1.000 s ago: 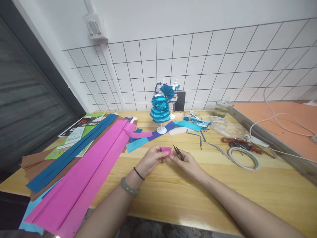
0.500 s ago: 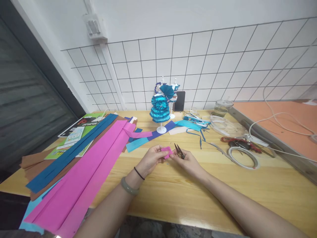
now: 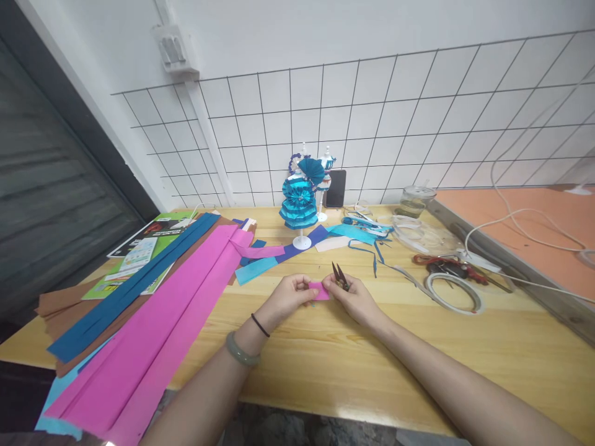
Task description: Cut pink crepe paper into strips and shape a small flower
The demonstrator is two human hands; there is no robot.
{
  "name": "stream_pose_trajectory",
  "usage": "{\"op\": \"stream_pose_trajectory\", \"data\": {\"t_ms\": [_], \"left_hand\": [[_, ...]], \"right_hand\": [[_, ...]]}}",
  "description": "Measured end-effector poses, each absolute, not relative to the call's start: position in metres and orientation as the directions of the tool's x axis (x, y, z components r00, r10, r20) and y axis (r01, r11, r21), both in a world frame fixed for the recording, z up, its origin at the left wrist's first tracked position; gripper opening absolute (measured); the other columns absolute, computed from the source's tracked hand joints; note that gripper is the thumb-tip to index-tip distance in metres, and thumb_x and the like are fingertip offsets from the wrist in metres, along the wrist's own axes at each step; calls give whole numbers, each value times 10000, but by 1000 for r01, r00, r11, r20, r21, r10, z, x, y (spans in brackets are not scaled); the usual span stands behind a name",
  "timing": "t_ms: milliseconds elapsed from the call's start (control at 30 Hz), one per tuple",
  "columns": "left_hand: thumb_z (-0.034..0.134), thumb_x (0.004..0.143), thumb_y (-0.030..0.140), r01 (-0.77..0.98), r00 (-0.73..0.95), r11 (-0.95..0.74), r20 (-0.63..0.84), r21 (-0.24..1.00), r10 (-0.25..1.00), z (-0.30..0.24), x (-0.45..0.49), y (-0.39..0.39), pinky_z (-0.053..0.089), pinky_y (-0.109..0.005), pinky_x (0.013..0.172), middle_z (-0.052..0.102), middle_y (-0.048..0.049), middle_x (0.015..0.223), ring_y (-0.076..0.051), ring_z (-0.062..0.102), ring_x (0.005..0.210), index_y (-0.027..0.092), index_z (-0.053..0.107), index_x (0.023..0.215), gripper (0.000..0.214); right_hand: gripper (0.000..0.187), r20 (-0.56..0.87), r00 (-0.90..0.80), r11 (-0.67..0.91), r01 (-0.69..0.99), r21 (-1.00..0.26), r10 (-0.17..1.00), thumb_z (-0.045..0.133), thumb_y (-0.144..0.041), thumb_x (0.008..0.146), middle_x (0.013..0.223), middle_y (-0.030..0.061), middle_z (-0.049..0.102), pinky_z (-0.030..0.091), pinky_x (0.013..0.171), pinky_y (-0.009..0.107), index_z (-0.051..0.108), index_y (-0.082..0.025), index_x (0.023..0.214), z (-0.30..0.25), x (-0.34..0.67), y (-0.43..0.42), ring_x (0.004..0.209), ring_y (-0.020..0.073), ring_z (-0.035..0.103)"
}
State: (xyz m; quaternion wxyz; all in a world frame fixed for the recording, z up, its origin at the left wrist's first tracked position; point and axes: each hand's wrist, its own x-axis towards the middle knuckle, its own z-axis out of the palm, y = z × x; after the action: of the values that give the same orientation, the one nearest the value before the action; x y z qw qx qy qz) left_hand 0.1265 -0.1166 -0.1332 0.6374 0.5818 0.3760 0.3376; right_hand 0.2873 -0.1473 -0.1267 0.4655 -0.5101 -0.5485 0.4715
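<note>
Between my hands a small piece of pink paper [image 3: 320, 291] is stretched level above the wooden table. My left hand [image 3: 290, 296] pinches its left side between thumb and fingers. My right hand [image 3: 354, 298] pinches its right side and also keeps a small pair of scissors [image 3: 341, 277] in the palm, the dark blades pointing up and slightly apart. Behind my hands stands a mini dress form [image 3: 299, 201] in a pleated turquoise dress, with another dress form [image 3: 324, 179] partly hidden behind it.
Long pink paper [image 3: 162, 328], a dark blue strip [image 3: 134, 282] and brown sheets lie at left over a green booklet [image 3: 105, 288]. A roll of tape [image 3: 453, 294], cords and a glass cup [image 3: 416, 201] are at right. A phone [image 3: 335, 189] leans against the wall.
The pink piece has turned from tilted to level and shows wider between my hands. My right hand has shifted slightly right, the scissors with it.
</note>
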Motion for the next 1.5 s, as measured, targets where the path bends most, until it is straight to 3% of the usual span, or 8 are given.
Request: {"op": "stream_pose_trajectory", "data": {"t_ms": [100, 300, 500, 767, 900, 1067, 1300, 1500], "left_hand": [[706, 611, 337, -43, 455, 113, -81, 993, 887, -131, 126, -116, 365, -220, 540, 595, -17, 640, -82, 501, 529, 127, 551, 699, 275], [709, 610, 381, -33, 487, 161, -125, 986, 864, -129, 126, -117, 380, -229, 540, 608, -31, 621, -101, 538, 530, 119, 548, 725, 328], [706, 622, 385, -38, 480, 143, -108, 989, 871, -125, 127, -119, 389, -229, 550, 623, -47, 636, -102, 544, 543, 108, 563, 744, 334], [703, 642, 350, -57, 549, 144, -90, 988, 831, -137, 124, -116, 400, -232, 579, 642, -70, 743, -107, 560, 592, 109, 587, 830, 327], [689, 650, 380, -33, 532, 115, -80, 993, 843, -139, 123, -115, 400, -235, 591, 644, -84, 745, -115, 558, 608, 100, 622, 820, 334], [713, 625, 354, -113, 469, 182, -110, 977, 877, -131, 123, -116, 399, -231, 589, 632, -77, 762, -101, 531, 605, 99, 625, 823, 334], [705, 643, 271, -271, 448, 276, -133, 922, 884, -128, 120, -116, 385, -204, 596, 580, -40, 734, -77, 497, 625, 108, 630, 838, 265], [706, 631, 298, -260, 457, 248, -107, 933, 883, -128, 122, -116, 383, -214, 604, 608, -51, 753, -83, 501, 619, 113, 634, 801, 260]], "right_hand": [[357, -14, -55, -7, 113, -994, 998, 578, -507, 705, 458, -61, 389, 241, 411, 222, 559, -155, 762, -125, 286, -149, 417, 76, 315], [398, 35, -64, 44, 135, -990, 997, 604, -552, 657, 545, -11, 521, 321, 474, 232, 542, -159, 654, -124, 285, -148, 497, 101, 433], [391, 8, -120, 20, 101, -995, 993, 567, -553, 697, 508, -11, 515, 312, 459, 242, 558, -164, 661, -122, 285, -150, 483, 116, 451], [333, 86, -163, 112, 161, -980, 983, 564, -483, 734, 634, 17, 593, 394, 627, 263, 544, -163, 646, -126, 286, -148, 614, 143, 528], [339, 109, -109, 127, 170, -977, 988, 548, -499, 745, 633, 1, 546, 381, 608, 252, 541, -162, 705, -129, 288, -147, 610, 133, 495], [401, 86, -132, 103, 127, -987, 988, 322, -540, 854, 543, -58, 344, 294, 469, 234, 504, -183, 865, -133, 290, -148, 468, 100, 324], [375, 108, -213, 153, 207, -966, 971, 333, -520, 865, 614, -34, 385, 326, 514, 231, 518, -194, 867, -133, 287, -155, 545, 115, 361], [376, 106, -244, 160, 214, -964, 964, 360, -521, 858, 629, -26, 401, 339, 529, 224, 516, -181, 823, -130, 283, -157, 569, 112, 376]]}}
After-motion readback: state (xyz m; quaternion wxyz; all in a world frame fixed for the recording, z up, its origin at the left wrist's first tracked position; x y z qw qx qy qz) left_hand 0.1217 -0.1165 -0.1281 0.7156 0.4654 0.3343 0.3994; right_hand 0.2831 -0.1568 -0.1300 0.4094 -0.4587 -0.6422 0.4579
